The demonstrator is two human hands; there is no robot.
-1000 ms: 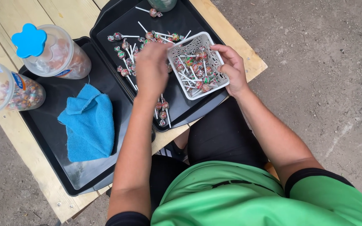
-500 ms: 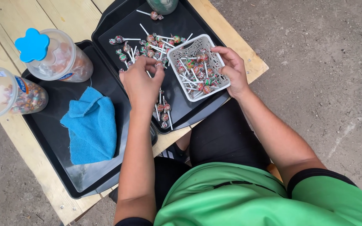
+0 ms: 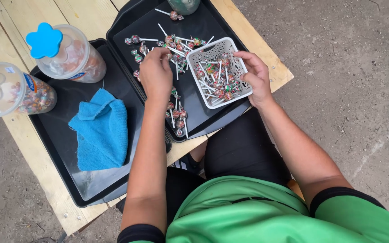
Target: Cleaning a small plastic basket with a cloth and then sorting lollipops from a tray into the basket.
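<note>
My left hand (image 3: 156, 72) is over the right black tray (image 3: 201, 118), fingers bent down and pinching among the loose lollipops (image 3: 181, 45) scattered there. A smaller cluster of lollipops (image 3: 178, 120) lies near the tray's front, by my forearm. My right hand (image 3: 257, 76) grips the right side of a white slotted basket (image 3: 209, 45) that rests on the same tray. The basket holds several wrapped lollipops with white sticks.
A second black tray (image 3: 68, 103) on the left carries a folded blue cloth (image 3: 100, 130). Two clear jars with blue flower-shaped lids (image 3: 68, 56) (image 3: 14, 92) stand at its far edge. A greenish round object (image 3: 183, 5) sits at the top. The wooden table (image 3: 91, 18) ends close to my knees.
My left hand drew back from the basket to the left, then reached forward onto the loose lollipops. My right hand stayed on the basket.
</note>
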